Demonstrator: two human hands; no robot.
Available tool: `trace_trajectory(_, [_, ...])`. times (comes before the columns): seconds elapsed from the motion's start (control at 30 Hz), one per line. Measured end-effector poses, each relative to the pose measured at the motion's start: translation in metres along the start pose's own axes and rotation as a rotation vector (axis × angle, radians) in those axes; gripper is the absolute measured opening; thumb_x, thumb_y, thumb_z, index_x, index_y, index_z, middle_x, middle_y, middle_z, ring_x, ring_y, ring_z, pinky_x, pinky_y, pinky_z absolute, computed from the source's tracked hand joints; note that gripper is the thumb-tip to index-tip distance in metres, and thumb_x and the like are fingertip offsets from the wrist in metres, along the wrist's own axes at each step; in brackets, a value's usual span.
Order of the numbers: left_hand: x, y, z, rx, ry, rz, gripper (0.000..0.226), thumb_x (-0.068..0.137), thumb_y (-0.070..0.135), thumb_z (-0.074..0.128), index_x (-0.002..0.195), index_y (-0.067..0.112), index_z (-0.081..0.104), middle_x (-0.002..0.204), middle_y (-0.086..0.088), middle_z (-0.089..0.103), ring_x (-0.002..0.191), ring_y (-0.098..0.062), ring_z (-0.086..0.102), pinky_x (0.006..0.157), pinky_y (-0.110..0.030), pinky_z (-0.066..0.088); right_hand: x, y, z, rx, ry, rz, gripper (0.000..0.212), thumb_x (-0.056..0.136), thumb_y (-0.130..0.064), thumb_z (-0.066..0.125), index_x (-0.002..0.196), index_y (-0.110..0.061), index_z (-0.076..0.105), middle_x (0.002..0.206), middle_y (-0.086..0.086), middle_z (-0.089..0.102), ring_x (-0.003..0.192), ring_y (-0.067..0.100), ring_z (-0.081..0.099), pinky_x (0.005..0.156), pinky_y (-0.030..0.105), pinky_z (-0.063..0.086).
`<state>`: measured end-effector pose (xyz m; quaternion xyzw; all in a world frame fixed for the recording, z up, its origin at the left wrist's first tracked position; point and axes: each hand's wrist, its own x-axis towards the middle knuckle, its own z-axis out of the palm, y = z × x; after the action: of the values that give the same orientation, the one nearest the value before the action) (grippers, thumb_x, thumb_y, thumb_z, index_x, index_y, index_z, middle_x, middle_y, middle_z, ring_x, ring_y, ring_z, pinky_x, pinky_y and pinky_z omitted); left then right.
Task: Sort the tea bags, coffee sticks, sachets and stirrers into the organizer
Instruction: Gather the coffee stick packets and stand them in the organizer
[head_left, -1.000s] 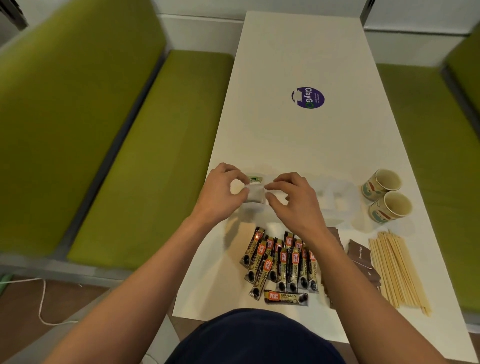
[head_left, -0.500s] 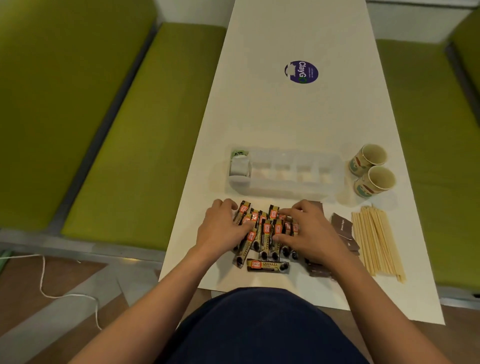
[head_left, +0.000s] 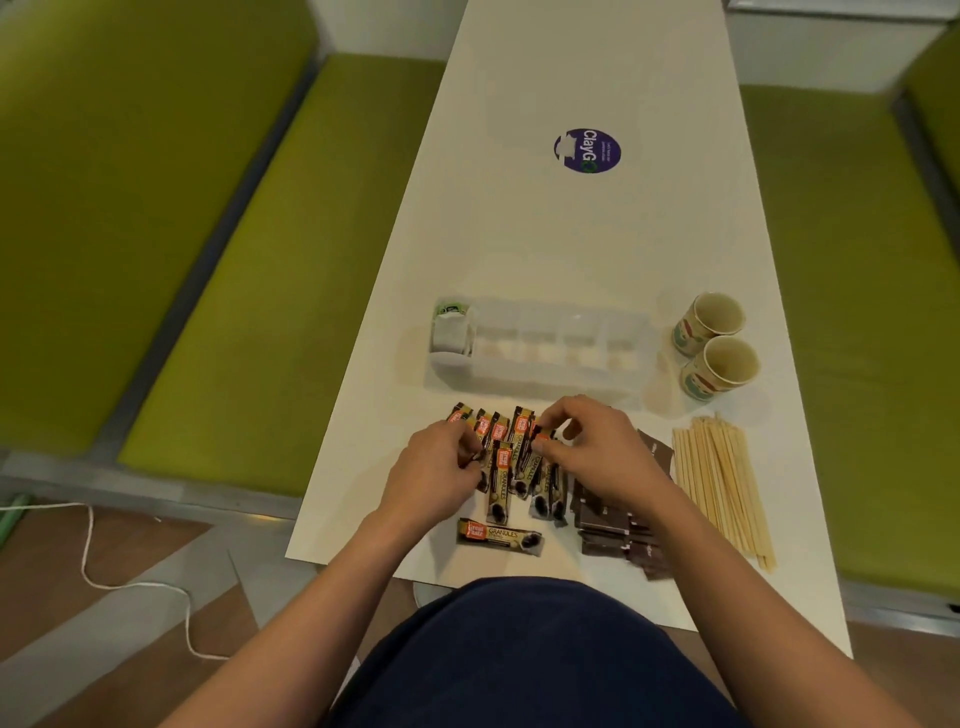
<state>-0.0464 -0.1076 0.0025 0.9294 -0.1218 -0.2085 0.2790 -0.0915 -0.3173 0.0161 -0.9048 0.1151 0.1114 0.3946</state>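
A clear plastic organizer (head_left: 540, 374) with several compartments stands across the white table (head_left: 571, 234). White tea bags (head_left: 451, 332) fill its leftmost compartment. Several black-and-gold coffee sticks (head_left: 501, 478) lie in a row just in front of it, and one more coffee stick (head_left: 500, 536) lies crosswise nearer me. My left hand (head_left: 434, 475) pinches sticks at the row's left end. My right hand (head_left: 597, 449) pinches the orange top of a stick near the middle. Dark brown sachets (head_left: 615, 525) sit to the right, partly under my right wrist. Wooden stirrers (head_left: 722, 483) lie further right.
Two paper cups (head_left: 714, 343) stand at the organizer's right end. A purple round sticker (head_left: 587, 149) marks the table's middle. Green cushioned benches (head_left: 218, 270) flank the table on both sides. A white cord (head_left: 88, 551) trails on the floor at the left.
A second ago both hands set tea bags into the organizer's left compartment. They then dropped back to the coffee sticks, and now their fingers pinch sticks in the row.
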Motion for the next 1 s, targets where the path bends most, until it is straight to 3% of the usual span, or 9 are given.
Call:
trace_trajectory(0.1, [-0.002,0.006,-0.004,-0.074,0.056,-0.002,0.011,0.089,0.021,0.066,0.100,0.022,0.066,0.087,0.009,0.063,0.072,-0.004,0.058,0.061,-0.018,0.044,-0.001,0.002,-0.011,0.106,0.001,0.030,0.010,0.087,-0.034,0.078,0.090,-0.035,0.069,0.089,-0.018,0.069,0.080,-0.004,0.060,0.066,0.022,0.041])
trace_trajectory(0.2, [-0.004,0.013,-0.010,-0.203,0.076,0.004,0.006,0.089,0.021,0.067,0.093,0.023,0.063,0.077,0.010,0.064,0.062,-0.005,0.059,0.054,-0.014,0.039,0.001,0.003,-0.023,0.201,0.021,0.011,0.009,0.086,-0.030,0.079,0.086,-0.032,0.070,0.084,-0.014,0.074,0.077,0.001,0.066,0.072,0.027,0.050])
trace_trajectory(0.37, [0.003,0.024,-0.033,-0.620,-0.026,-0.039,0.030,0.076,0.018,0.088,0.092,0.020,0.063,0.086,-0.005,0.068,0.061,-0.018,0.067,0.053,-0.036,0.056,0.006,-0.010,-0.041,0.333,0.110,-0.070,0.008,0.088,-0.026,0.079,0.088,-0.030,0.072,0.084,-0.010,0.076,0.081,0.006,0.070,0.075,0.029,0.053])
trace_trajectory(0.43, [0.010,0.027,-0.044,-0.699,-0.022,-0.037,0.034,0.072,0.014,0.091,0.095,0.018,0.067,0.085,-0.007,0.066,0.065,-0.026,0.071,0.061,-0.045,0.062,0.013,-0.018,-0.046,0.367,0.161,-0.123,0.008,0.088,-0.024,0.079,0.091,-0.030,0.074,0.085,-0.008,0.076,0.083,0.008,0.071,0.074,0.027,0.053])
trace_trajectory(0.57, [0.025,0.031,-0.070,-0.811,0.038,0.001,0.027,0.068,0.006,0.091,0.089,0.008,0.074,0.078,-0.008,0.068,0.071,-0.030,0.073,0.068,-0.033,0.060,0.043,-0.038,-0.056,0.317,0.280,-0.193,0.010,0.090,-0.021,0.077,0.098,-0.028,0.077,0.083,-0.014,0.075,0.082,-0.001,0.068,0.070,0.011,0.047])
trace_trajectory(0.73, [0.045,0.037,-0.101,-0.788,0.086,0.079,0.017,0.074,0.005,0.087,0.089,0.010,0.079,0.088,-0.013,0.076,0.078,-0.018,0.073,0.072,-0.023,0.057,0.098,-0.060,-0.061,0.185,0.354,-0.236,0.011,0.094,-0.025,0.071,0.103,-0.027,0.076,0.090,-0.017,0.072,0.085,0.002,0.064,0.072,0.014,0.046])
trace_trajectory(0.83, [0.061,0.044,-0.114,-0.790,0.091,0.106,0.009,0.085,0.004,0.078,0.093,0.008,0.077,0.092,-0.015,0.076,0.085,-0.027,0.077,0.075,-0.032,0.062,0.129,-0.057,-0.055,0.050,0.249,-0.184,0.013,0.097,-0.024,0.066,0.106,-0.024,0.075,0.093,-0.012,0.071,0.086,0.007,0.061,0.070,0.017,0.041])
trace_trajectory(1.0, [0.103,0.055,-0.120,-0.440,0.142,0.181,0.007,0.087,0.019,0.079,0.093,0.019,0.076,0.079,0.001,0.077,0.074,-0.019,0.074,0.063,-0.034,0.063,0.148,-0.040,-0.040,-0.127,0.131,-0.161,0.016,0.098,-0.024,0.064,0.109,-0.020,0.076,0.108,-0.003,0.076,0.100,0.017,0.064,0.081,0.030,0.045])
